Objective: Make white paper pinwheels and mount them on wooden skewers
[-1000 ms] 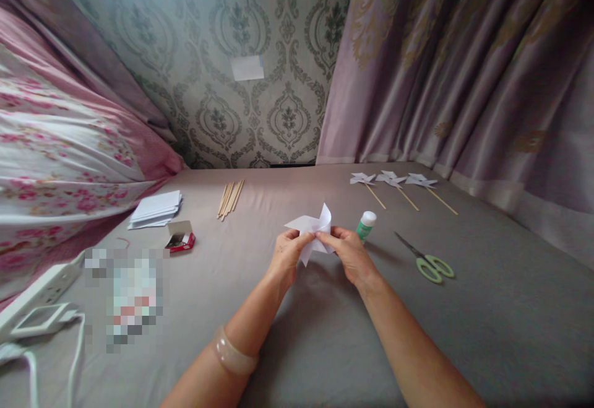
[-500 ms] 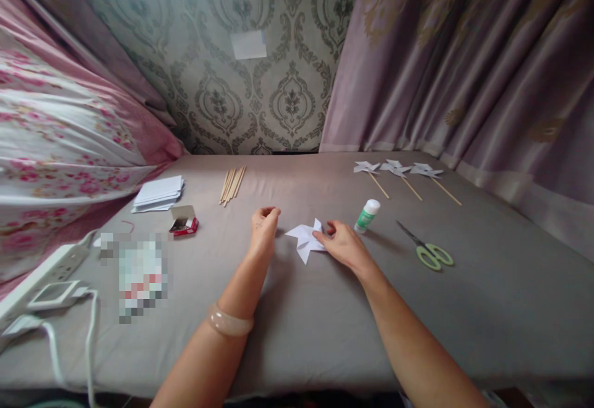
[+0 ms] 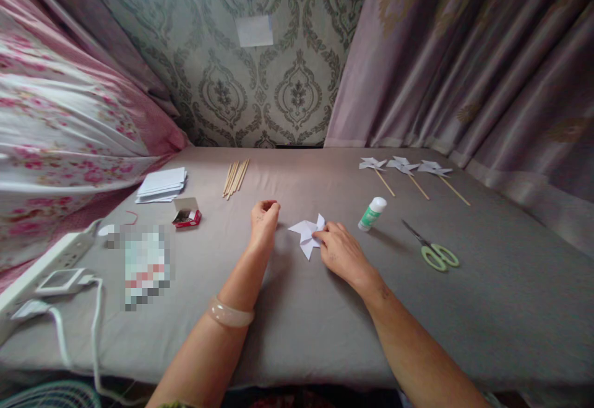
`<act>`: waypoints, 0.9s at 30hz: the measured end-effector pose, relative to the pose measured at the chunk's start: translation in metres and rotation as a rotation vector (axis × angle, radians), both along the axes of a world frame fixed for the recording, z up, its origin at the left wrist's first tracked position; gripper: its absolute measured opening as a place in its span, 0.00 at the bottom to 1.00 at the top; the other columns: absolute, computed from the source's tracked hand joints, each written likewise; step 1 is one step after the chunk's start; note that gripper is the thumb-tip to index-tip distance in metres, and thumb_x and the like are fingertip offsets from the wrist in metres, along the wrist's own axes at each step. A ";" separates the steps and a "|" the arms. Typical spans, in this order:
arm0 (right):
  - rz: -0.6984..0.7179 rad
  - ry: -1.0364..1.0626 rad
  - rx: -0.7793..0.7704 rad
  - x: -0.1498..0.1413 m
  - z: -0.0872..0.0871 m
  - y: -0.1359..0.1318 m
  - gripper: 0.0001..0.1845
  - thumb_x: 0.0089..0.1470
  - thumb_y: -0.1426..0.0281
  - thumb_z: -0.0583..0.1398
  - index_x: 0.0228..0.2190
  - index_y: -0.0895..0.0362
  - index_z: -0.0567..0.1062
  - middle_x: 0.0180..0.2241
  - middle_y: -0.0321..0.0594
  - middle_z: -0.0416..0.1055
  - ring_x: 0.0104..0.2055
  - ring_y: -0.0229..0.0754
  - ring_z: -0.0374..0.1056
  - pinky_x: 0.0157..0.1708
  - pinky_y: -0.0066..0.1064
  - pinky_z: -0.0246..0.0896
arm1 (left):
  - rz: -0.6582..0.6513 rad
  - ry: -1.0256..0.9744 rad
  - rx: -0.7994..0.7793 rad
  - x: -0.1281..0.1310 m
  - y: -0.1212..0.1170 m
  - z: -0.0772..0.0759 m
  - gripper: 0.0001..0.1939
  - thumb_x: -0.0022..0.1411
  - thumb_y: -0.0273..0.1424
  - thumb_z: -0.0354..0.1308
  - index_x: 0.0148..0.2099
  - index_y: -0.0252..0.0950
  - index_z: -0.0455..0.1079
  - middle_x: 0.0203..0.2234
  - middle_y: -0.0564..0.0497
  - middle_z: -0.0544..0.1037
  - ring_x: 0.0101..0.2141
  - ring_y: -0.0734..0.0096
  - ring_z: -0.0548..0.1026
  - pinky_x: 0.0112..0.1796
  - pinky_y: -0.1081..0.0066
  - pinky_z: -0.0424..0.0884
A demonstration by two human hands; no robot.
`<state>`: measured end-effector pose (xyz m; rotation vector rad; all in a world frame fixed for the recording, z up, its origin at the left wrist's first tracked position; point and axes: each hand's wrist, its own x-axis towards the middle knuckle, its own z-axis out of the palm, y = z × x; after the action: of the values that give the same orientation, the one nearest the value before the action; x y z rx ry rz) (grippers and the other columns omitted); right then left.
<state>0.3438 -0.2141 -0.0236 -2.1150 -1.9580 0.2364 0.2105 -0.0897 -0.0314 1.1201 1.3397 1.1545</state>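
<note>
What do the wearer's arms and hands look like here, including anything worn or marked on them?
The left hand and right hand are both ungloved, and no sleeves cover the visible forearms. A smooth, pale, rounded bangle circles the left forearm. Small, faint dark marks show on the right hand and wrist, too blurred to read.

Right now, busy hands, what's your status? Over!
Right hand touching the nearest white paper pinwheel. Left hand curled nearby, any contents hidden. Glue stick and scissors off to the right, clear of both hands.
</note>
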 end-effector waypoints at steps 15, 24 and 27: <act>-0.205 0.609 0.577 0.025 0.005 0.012 0.13 0.53 0.73 0.53 0.34 0.59 0.78 0.35 0.44 0.74 0.34 0.40 0.68 0.36 0.30 0.61 | 0.074 -0.030 0.203 0.000 0.003 0.000 0.07 0.50 0.34 0.57 0.29 0.34 0.68 0.24 0.50 0.73 0.29 0.69 0.71 0.35 0.69 0.66; -0.351 1.111 1.048 0.035 0.033 -0.001 0.28 0.57 0.49 0.48 0.15 0.54 0.56 0.14 0.29 0.53 0.17 0.32 0.51 0.19 0.26 0.48 | 0.011 -0.143 0.228 -0.032 0.002 0.032 0.17 0.44 0.43 0.62 0.25 0.32 0.69 0.18 0.52 0.71 0.20 0.77 0.67 0.27 0.74 0.64; -0.343 1.290 1.093 0.039 0.039 -0.002 0.29 0.57 0.50 0.50 0.15 0.53 0.49 0.13 0.26 0.45 0.15 0.30 0.43 0.15 0.25 0.40 | 0.052 -0.051 0.302 -0.064 0.000 0.037 0.16 0.44 0.43 0.61 0.23 0.33 0.69 0.17 0.53 0.70 0.21 0.76 0.66 0.26 0.74 0.63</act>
<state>0.3826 -0.2164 0.0152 -0.9936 -0.6284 0.2610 0.1466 -0.0900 0.0059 1.2658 1.1870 1.4483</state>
